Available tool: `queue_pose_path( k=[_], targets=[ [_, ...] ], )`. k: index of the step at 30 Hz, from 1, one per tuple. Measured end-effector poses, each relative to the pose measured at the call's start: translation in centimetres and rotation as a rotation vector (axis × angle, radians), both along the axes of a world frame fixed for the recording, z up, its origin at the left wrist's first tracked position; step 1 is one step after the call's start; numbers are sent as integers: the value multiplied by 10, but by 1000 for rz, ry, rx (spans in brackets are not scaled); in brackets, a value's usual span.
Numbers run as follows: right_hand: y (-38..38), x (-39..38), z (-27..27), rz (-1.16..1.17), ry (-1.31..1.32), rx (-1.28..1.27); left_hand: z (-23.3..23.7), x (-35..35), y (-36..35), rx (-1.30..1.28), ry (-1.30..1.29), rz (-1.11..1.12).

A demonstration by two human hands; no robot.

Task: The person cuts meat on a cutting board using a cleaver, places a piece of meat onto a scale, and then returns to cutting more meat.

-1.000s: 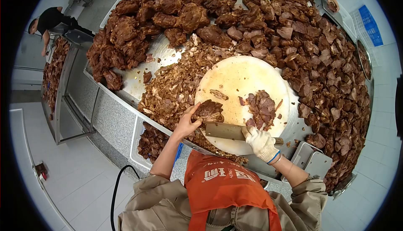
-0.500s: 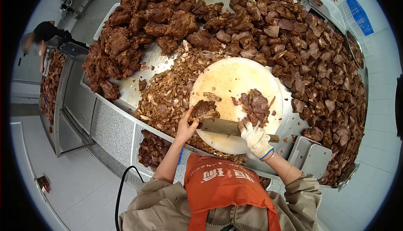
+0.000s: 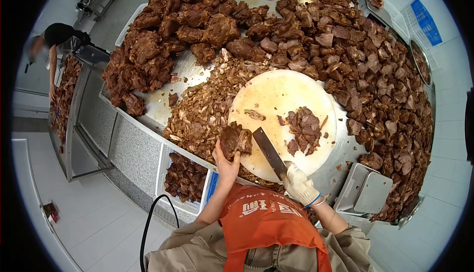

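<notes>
Leaning over a steel side table (image 3: 79,99) at far left, a person (image 3: 59,35) in a dark top had one arm down to brown meat. Next came a white plastic crate (image 3: 160,173) of dark meat pieces, below the main table's near edge. On the main table (image 3: 153,100), smooth bare metal showed between a heap of big, knobbly chunks (image 3: 148,49) at its left end and damp, shredded scraps (image 3: 197,109) packed against the board's left edge.

The bare left hand (image 3: 227,166) gripped a rough, dark chunk (image 3: 235,141) at the board's left edge, fingers hiding part of it. On the round, pale, stained board (image 3: 276,91), a thin strip (image 3: 255,114) lay toward the left edge. Below, an orange apron (image 3: 266,235) bore white characters and smaller letters, too creased to read fully.

The right hand (image 3: 300,185), in a knitted white glove, closed around the handle of a broad, rectangular cleaver (image 3: 269,152), its blade slanting over the board's near part. Sliced meat (image 3: 305,128) sat toward the board's right edge. A grey metal device (image 3: 373,193) occupied the table's near edge, and cut pieces (image 3: 385,84) crowded the right end.
</notes>
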State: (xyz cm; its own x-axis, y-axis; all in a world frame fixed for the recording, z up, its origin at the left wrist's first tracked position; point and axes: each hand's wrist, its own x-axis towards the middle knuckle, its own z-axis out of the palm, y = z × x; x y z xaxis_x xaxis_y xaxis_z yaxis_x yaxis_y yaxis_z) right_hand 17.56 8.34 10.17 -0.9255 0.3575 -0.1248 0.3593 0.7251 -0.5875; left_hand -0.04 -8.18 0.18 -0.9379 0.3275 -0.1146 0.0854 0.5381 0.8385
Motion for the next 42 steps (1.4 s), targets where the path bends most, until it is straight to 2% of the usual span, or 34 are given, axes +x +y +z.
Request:
queue_pose_path(
  k=[1, 3, 4, 6, 7, 8, 9, 10, 12, 13, 15, 16, 17, 18, 19, 20, 21, 23, 24, 26, 27, 29, 30, 31, 33, 35, 36, 39, 41, 42],
  targets=[
    [-4, 3, -1, 0, 0, 5, -1, -4, 1, 5, 0, 0],
    [-10, 7, -6, -89, -125, -163, -4, -18, -3, 4, -191, 12],
    [-11, 6, -9, -146, -30, -265, -4, -27, -5, 1, -286, 17],
    [-12, 3, -2, -196, -125, -328, -2, -48, -1, -26, -407, -64],
    [-11, 2, 2, -250, -210, -381, 29, -58, 9, 60, -542, -129],
    [-12, 7, -9, -222, -87, -367, 23, -64, 8, 30, -591, -196],
    [-16, 7, -6, -231, -85, -365, 17, -69, 6, -5, -641, -262],
    [-21, 5, -2, -184, -73, -259, 15, -63, 7, -28, -678, -222],
    [-32, 6, -10, -55, -105, 16, -34, -48, -9, -39, -429, -240],
    [-40, 9, -17, -71, -106, 11, 3, -45, 0, 36, -624, -202],
    [-53, 8, -19, 111, -33, 756, 0, -36, -1, 90, -656, -172],
    [-50, 8, -13, 254, -113, 850, 0, -34, -3, 152, -685, -127],
    [-50, 6, -5, 243, -119, 841, 0, -37, -4, 119, -707, -146],
    [-48, -4, 18, 181, -275, 586, -7, -39, -8, 107, -711, -155],
    [-48, -8, 29, 117, -426, 328, -18, -39, -11, 91, -607, -188],
    [-49, -1, 20, 96, -157, 566, -27, -39, -13, 81, -502, -224],
    [-50, -7, 18, 84, -167, 565, -18, -42, -9, 78, -509, -238],
    [-51, -27, 15, 43, -289, 524, 12, -47, 1, 244, -834, -302],
    [-59, -26, -11, 20, -253, 555, 11, -43, -1, 234, -811, -286],
    [-74, -42, -8, -3, -336, 691, 7, -32, -3, 242, -664, -287],
    [-77, -41, -12, -41, -301, 600, 6, -30, -4, 325, -666, -258],
    [-76, -36, 16, -47, -405, 611, 1, -27, -11, 328, -611, -268],
    [-74, -29, 12, -37, -440, 342, 1, -24, -12, 335, -561, -270],
    [-76, -27, 6, -34, -442, 342, 2, -19, -13, 373, -524, -263],
    [-83, -21, -3, -85, -334, 714, 8, -8, -12, 283, -442, -248],
    [-80, -29, -5, -72, -342, 749, 27, 0, -5, 102, -240, -239],
    [-80, -33, -6, -61, -348, 780, 23, 2, -7, 99, -237, -237],
    [-71, -20, -8, -65, -397, 438, 12, 3, -12, 113, -237, -190],
    [-65, -11, -12, -44, -453, 478, 12, 4, -8, 116, -320, -169],
    [-59, -11, -16, -13, -457, 423, 2, 5, -10, 103, -268, -171]
  ],
)
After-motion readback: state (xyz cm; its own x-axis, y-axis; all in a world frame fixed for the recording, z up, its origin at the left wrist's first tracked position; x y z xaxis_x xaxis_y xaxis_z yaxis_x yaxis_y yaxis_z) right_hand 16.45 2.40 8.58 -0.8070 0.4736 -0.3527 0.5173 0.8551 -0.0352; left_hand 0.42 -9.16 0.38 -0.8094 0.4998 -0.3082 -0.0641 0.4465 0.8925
